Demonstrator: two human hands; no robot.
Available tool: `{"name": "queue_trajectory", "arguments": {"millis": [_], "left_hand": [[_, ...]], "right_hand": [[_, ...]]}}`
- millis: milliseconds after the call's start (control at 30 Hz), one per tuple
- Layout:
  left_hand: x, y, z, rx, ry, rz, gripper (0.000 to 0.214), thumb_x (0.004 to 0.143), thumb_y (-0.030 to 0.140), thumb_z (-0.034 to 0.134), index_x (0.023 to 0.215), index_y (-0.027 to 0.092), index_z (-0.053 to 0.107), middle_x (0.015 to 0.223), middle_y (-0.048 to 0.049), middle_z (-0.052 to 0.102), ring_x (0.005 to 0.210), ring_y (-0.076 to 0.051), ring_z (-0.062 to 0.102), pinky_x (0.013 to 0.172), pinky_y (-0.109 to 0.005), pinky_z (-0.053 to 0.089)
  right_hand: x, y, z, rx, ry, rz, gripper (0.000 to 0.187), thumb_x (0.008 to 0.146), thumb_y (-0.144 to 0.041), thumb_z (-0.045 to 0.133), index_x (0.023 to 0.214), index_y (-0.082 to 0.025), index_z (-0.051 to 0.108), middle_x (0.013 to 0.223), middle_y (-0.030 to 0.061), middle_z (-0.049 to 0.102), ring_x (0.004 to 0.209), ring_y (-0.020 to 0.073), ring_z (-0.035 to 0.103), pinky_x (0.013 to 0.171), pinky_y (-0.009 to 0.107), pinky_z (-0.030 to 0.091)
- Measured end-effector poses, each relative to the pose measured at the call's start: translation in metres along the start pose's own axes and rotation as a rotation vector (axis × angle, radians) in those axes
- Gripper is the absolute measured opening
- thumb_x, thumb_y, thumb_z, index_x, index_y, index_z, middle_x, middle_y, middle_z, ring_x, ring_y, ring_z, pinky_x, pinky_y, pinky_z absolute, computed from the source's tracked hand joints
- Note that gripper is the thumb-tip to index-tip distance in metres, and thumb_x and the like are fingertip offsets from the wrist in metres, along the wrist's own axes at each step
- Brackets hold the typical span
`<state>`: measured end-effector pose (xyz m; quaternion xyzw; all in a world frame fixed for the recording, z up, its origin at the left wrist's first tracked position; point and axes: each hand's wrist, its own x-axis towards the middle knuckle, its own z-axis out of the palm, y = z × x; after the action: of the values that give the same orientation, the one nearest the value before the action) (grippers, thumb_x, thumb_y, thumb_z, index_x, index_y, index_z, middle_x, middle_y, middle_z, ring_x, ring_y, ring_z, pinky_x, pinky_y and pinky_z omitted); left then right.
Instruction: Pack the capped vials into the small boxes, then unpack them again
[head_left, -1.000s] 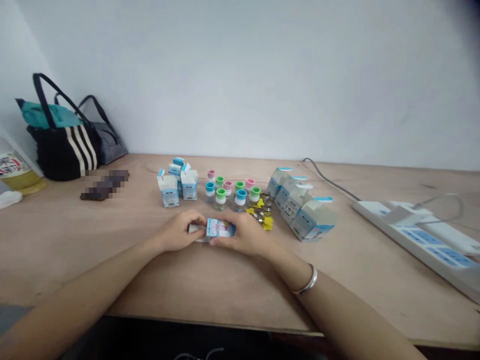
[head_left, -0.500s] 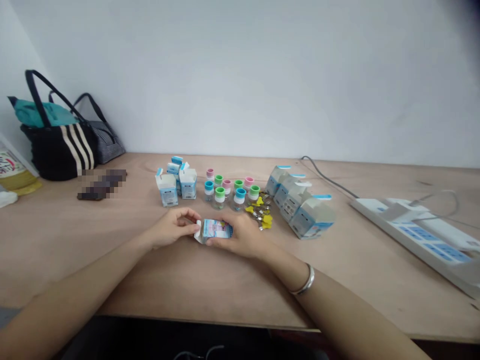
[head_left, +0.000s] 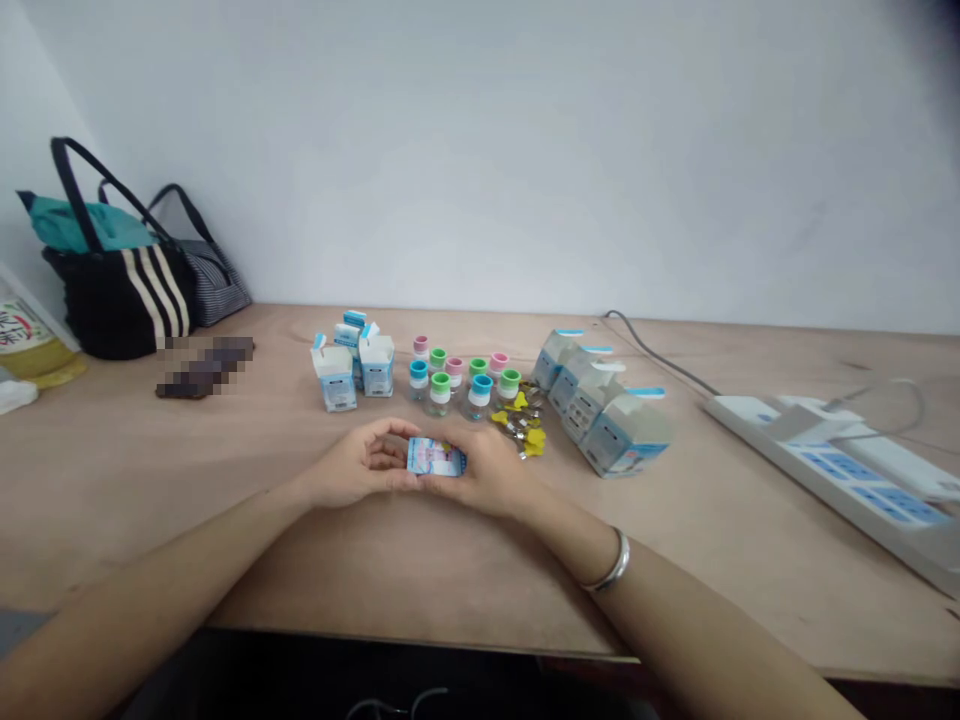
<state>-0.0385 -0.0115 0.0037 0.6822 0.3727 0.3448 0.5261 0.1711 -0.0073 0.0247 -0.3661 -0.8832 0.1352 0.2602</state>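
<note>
A small blue-and-white cardboard box (head_left: 435,457) with a printed picture lies on its side, low over the table. My right hand (head_left: 489,472) is wrapped round its right end, thumb along the near side. My left hand (head_left: 358,466) closes on the left end, with thumb and forefinger on opposite sides and the other fingers curled. The end flap is hidden behind the left fingers. Just beyond the hands stand several small clear jars (head_left: 439,398) with pink, green and blue rims. Beside my right hand lie yellow-topped metal pieces (head_left: 529,440), too small to name surely.
Open-topped boxes (head_left: 376,366) stand back left, and a row of open boxes (head_left: 616,438) sits at right. A power strip (head_left: 847,480) with a cable is far right. Bags (head_left: 124,290), a blurred dark object (head_left: 204,370) and a bottle of yellow liquid (head_left: 34,345) are left.
My left hand has moved slightly right and pressed against the box's left end; the white flap that stuck out there no longer shows. My right hand keeps its hold.
</note>
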Motion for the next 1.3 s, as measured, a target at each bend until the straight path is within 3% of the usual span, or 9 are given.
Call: {"name": "queue_trajectory", "arguments": {"millis": [100, 200, 333, 467, 633, 800, 1033, 1167, 1300], "left_hand": [[-0.001, 0.001, 0.000, 0.186, -0.047, 0.099, 0.058, 0.063, 0.030, 0.076, 0.115, 0.019, 0.052, 0.096, -0.0043, 0.058, 0.081, -0.014, 0.057, 0.076, -0.031, 0.051], [0.001, -0.002, -0.004, 0.345, -0.041, 0.156, 0.049, 0.070, 0.032, 0.070, 0.115, 0.020, 0.054, 0.105, -0.0069, 0.058, 0.082, -0.015, 0.057, 0.075, -0.031, 0.051], [0.004, -0.008, -0.017, 0.254, -0.066, 0.118, 0.048, 0.075, 0.029, 0.064, 0.120, 0.020, 0.050, 0.111, -0.0079, 0.059, 0.097, -0.020, 0.058, 0.083, -0.035, 0.050], [0.006, -0.012, -0.039, 0.194, -0.023, 0.038, 0.047, 0.078, 0.028, 0.060, 0.122, 0.020, 0.047, 0.114, -0.0082, 0.059, 0.103, -0.021, 0.058, 0.089, -0.038, 0.048], [0.004, -0.010, -0.048, 0.354, 0.077, 0.068, 0.067, 0.070, 0.037, 0.068, 0.129, 0.019, 0.040, 0.125, -0.0111, 0.052, 0.108, -0.025, 0.055, 0.093, -0.043, 0.044], [0.004, -0.005, -0.033, 0.673, 0.288, 0.203, 0.096, 0.056, 0.044, 0.077, 0.136, 0.020, 0.030, 0.121, -0.0106, 0.052, 0.113, -0.028, 0.050, 0.098, -0.044, 0.038], [0.001, 0.003, -0.023, 0.957, 0.208, 0.407, 0.060, 0.070, 0.039, 0.066, 0.123, 0.020, 0.046, 0.113, -0.0098, 0.059, 0.111, -0.028, 0.050, 0.100, -0.044, 0.034], [-0.001, 0.004, -0.014, 1.145, 0.104, 0.537, 0.058, 0.072, 0.038, 0.064, 0.126, 0.021, 0.048, 0.115, -0.0114, 0.058, 0.112, -0.030, 0.049, 0.099, -0.047, 0.034], [-0.002, -0.001, -0.010, 1.207, 0.091, 0.643, 0.049, 0.081, 0.019, 0.051, 0.129, 0.023, 0.044, 0.111, -0.0096, 0.060, 0.107, -0.025, 0.054, 0.097, -0.042, 0.038]], "right_hand": [[0.001, -0.002, -0.001, 0.010, -0.001, -0.010, 0.050, 0.071, -0.050, 0.067, 0.111, -0.021, 0.063, 0.096, 0.0072, 0.069, 0.086, 0.0215, 0.063, 0.073, 0.028, 0.043], [0.001, -0.004, -0.007, 0.025, -0.030, -0.007, 0.055, 0.069, -0.054, 0.066, 0.112, -0.019, 0.061, 0.097, 0.0083, 0.068, 0.087, 0.0232, 0.063, 0.074, 0.030, 0.045], [-0.001, 0.000, -0.017, 0.064, 0.000, 0.017, 0.063, 0.068, -0.057, 0.065, 0.114, -0.014, 0.058, 0.105, 0.0120, 0.065, 0.092, 0.0252, 0.062, 0.078, 0.035, 0.047], [-0.002, 0.008, -0.015, 0.180, 0.082, -0.017, 0.078, 0.070, -0.051, 0.066, 0.133, -0.014, 0.038, 0.124, 0.0167, 0.054, 0.096, 0.0237, 0.060, 0.081, 0.036, 0.049], [-0.005, 0.008, -0.001, 0.245, -0.013, -0.008, 0.088, 0.075, -0.040, 0.064, 0.143, -0.018, 0.013, 0.125, 0.0174, 0.053, 0.102, 0.0250, 0.059, 0.080, 0.038, 0.050], [-0.002, 0.004, 0.006, 0.200, -0.038, -0.014, 0.080, 0.076, -0.035, 0.063, 0.141, -0.012, 0.021, 0.113, 0.0151, 0.061, 0.095, 0.0239, 0.062, 0.079, 0.036, 0.049], [0.005, 0.004, 0.007, 0.213, 0.046, -0.016, 0.035, 0.078, -0.025, 0.058, 0.112, -0.017, 0.060, 0.098, 0.0067, 0.069, 0.083, 0.0187, 0.064, 0.072, 0.028, 0.047], [0.004, 0.004, 0.011, 0.253, 0.115, 0.059, 0.022, 0.077, -0.017, 0.054, 0.094, -0.016, 0.067, 0.078, 0.0024, 0.070, 0.064, 0.0132, 0.060, 0.060, 0.022, 0.044], [0.003, -0.001, 0.013, 0.233, 0.155, 0.071, 0.020, 0.081, -0.019, 0.047, 0.083, -0.015, 0.067, 0.065, 0.0007, 0.066, 0.057, 0.0106, 0.056, 0.054, 0.020, 0.040]]}}
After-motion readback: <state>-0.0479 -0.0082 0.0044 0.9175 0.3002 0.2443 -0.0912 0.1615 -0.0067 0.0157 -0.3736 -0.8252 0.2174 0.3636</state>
